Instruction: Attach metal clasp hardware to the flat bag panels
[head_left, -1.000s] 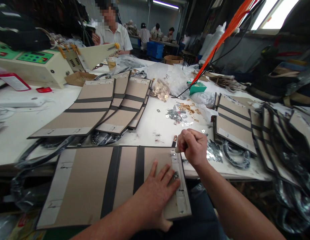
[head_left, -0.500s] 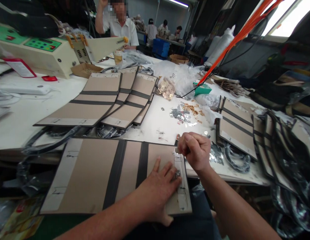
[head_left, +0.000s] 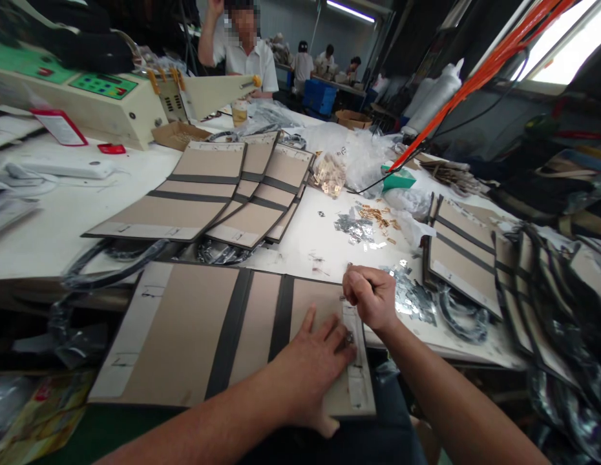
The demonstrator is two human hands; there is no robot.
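Note:
A tan board panel [head_left: 198,329] with dark cross strips and white end strips lies flat at the table's front edge. My left hand [head_left: 317,368] is spread on its right part, fingertips by a small metal piece [head_left: 349,337] on the white strip. My right hand [head_left: 371,294] is closed in a fist at the panel's upper right corner, over the end of that strip. What its fingers hold, if anything, is hidden. Small silver metal plates [head_left: 411,297] lie just right of this hand.
More panels [head_left: 198,161] with plastic-wrapped handles overlap at the back left, and others [head_left: 463,239] stand at right. Silver [head_left: 353,226] and gold-coloured pieces [head_left: 378,215] are scattered mid-table. Orange cords [head_left: 446,110] hang down. A machine [head_left: 121,106] stands at left; a person [head_left: 247,61] sits across.
My right fist has moved slightly down and left onto the panel's upper right corner. The left hand keeps its place on the panel. The view has shifted a little.

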